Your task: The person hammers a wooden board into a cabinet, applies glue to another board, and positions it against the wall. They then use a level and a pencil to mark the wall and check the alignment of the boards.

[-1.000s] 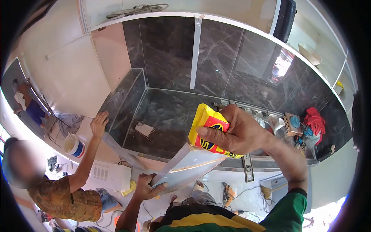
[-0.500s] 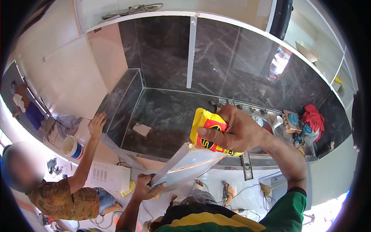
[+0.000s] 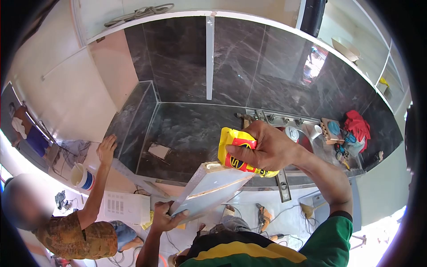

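Note:
My right hand [image 3: 266, 149] grips a yellow and red pouch [image 3: 235, 150] and presses its lower end against the upper edge of a long pale tile strip [image 3: 209, 189]. A tan line of paste runs along that strip's edges. My left hand [image 3: 165, 216] holds the strip's lower end from underneath, so the strip slants up to the right above the dark marble counter [image 3: 191, 133].
A co-worker in a patterned shirt [image 3: 75, 238] crouches at the lower left, one hand [image 3: 106, 149] on the counter's left end. A small tile offcut [image 3: 159, 151] lies on the counter. A bucket [image 3: 81, 178], sink [image 3: 307, 138], spirit level [image 3: 281, 182] and red cloth [image 3: 358, 124] are nearby.
The view has shifted slightly, so the counter sits higher and further left. My hands keep the same hold on pouch and strip. The co-worker's hand stays on the counter end.

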Demonstrator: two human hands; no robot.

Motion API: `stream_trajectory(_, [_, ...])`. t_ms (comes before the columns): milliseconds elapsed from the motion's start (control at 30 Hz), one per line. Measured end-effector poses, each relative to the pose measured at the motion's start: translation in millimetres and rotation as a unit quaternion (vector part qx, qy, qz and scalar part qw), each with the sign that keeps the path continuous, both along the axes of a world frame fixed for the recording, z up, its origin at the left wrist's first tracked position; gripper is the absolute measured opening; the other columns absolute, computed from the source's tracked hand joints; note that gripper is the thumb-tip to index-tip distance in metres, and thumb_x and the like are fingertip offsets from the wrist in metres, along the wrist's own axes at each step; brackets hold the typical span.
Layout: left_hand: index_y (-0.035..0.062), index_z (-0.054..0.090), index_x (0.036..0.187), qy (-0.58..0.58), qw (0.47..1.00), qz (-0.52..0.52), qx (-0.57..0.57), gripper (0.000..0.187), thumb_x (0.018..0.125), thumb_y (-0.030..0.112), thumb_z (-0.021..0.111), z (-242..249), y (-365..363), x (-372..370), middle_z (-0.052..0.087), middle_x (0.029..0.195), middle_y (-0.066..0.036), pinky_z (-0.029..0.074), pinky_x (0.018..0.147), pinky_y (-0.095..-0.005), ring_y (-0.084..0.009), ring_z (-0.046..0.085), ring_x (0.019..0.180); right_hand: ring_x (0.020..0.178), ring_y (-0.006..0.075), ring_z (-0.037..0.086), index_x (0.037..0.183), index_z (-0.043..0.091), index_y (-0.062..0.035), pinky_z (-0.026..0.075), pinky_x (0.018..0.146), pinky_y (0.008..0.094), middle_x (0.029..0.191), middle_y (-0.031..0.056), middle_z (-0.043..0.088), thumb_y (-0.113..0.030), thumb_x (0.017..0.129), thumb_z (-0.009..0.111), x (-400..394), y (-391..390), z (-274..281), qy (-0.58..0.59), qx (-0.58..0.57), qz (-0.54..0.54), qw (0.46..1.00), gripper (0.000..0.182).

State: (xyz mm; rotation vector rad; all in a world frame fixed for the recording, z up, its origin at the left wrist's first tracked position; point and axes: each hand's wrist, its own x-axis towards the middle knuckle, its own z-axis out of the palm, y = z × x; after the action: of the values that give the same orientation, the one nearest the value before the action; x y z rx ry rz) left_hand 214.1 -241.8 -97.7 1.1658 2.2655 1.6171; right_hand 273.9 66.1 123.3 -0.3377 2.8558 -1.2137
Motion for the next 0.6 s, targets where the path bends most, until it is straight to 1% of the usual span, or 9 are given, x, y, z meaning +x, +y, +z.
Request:
stream_trajectory(33, [-0.0045, 0.069, 0.084, 0.000, 1.000, -0.002, -0.001, 0.032, 0.074, 0.025, 0.078, 1, 1, 1, 0.068, 0.068, -0.013, 0.052, 0.057, -0.0282, -0.0205, 0.068, 0.058, 0.044, 0.0117, 0.052, 0.075, 0.065, 0.0003, 0.038, 0.043, 0.0294, 0.055, 0.0052, 0.060, -0.029, 0.094, 0.060, 0, 1, -2, 0.009, -0.014, 0.011, 1.000, 0.036])
stream_trajectory(133, [-0.0047, 0.069, 0.084, 0.009, 1.000, -0.002, 0.002, 0.032, 0.075, 0.025, 0.077, 6, 3, -1, 0.069, 0.068, -0.013, 0.052, 0.057, -0.0281, -0.0201, 0.068, 0.058, 0.045, 0.0120, 0.053, 0.078, 0.066, 0.0009, 0.039, 0.044, 0.0294, 0.056, 0.0055, 0.061, -0.028, 0.095, 0.060, 0, 5, -10, 0.027, -0.010, -0.008, 1.000, 0.034])
stream_trajectory(200, [-0.0047, 0.069, 0.083, -0.008, 1.000, 0.012, 0.016, 0.033, 0.075, 0.027, 0.077, 3, 3, 0, 0.068, 0.067, -0.012, 0.052, 0.056, -0.0281, -0.0197, 0.068, 0.057, 0.046, 0.0121, 0.053, 0.078, 0.066, 0.0011, 0.039, 0.044, 0.0293, 0.057, 0.0057, 0.061, -0.027, 0.095, 0.060, 2, 7, -11, 0.015, -0.017, -0.016, 1.000, 0.034])
stream_trajectory(267, [-0.0044, 0.069, 0.082, 0.001, 1.000, 0.015, 0.011, 0.033, 0.075, 0.027, 0.077, 1, 2, -2, 0.068, 0.066, -0.012, 0.051, 0.055, -0.0285, -0.0197, 0.067, 0.056, 0.046, 0.0121, 0.053, 0.078, 0.067, 0.0013, 0.040, 0.045, 0.0292, 0.057, 0.0059, 0.061, -0.027, 0.095, 0.059, 2, 10, -11, 0.004, -0.023, -0.024, 0.999, 0.033])
stream_trajectory(333, [-0.0041, 0.069, 0.080, 0.010, 1.000, 0.014, 0.005, 0.033, 0.074, 0.028, 0.077, -2, 1, -4, 0.067, 0.064, -0.012, 0.051, 0.054, -0.0289, -0.0197, 0.067, 0.055, 0.049, 0.0163, 0.056, 0.080, 0.068, -0.0006, 0.043, 0.048, 0.0323, 0.059, 0.0097, 0.062, -0.027, 0.094, 0.057, 3, 14, -12, -0.008, -0.023, -0.033, 0.999, 0.032])
stream_trajectory(500, [-0.0029, 0.069, 0.075, 0.040, 0.999, 0.032, -0.019, 0.033, 0.073, 0.029, 0.078, -5, -4, -10, 0.065, 0.061, -0.013, 0.049, 0.051, -0.0304, -0.0206, 0.065, 0.052, 0.050, 0.0156, 0.057, 0.082, 0.070, -0.0022, 0.043, 0.048, 0.0318, 0.061, 0.0085, 0.063, -0.026, 0.094, 0.058, 4, 22, -18, -0.008, -0.025, -0.048, 0.998, 0.029])
stream_trajectory(600, [-0.0025, 0.069, 0.075, 0.031, 0.999, 0.041, -0.011, 0.033, 0.072, 0.029, 0.079, -5, -3, -10, 0.065, 0.060, -0.013, 0.049, 0.051, -0.0305, -0.0207, 0.065, 0.051, 0.050, 0.0152, 0.058, 0.083, 0.070, -0.0031, 0.044, 0.048, 0.0313, 0.061, 0.0080, 0.064, -0.027, 0.093, 0.058, 4, 28, -22, -0.017, -0.021, -0.062, 0.998, 0.029])
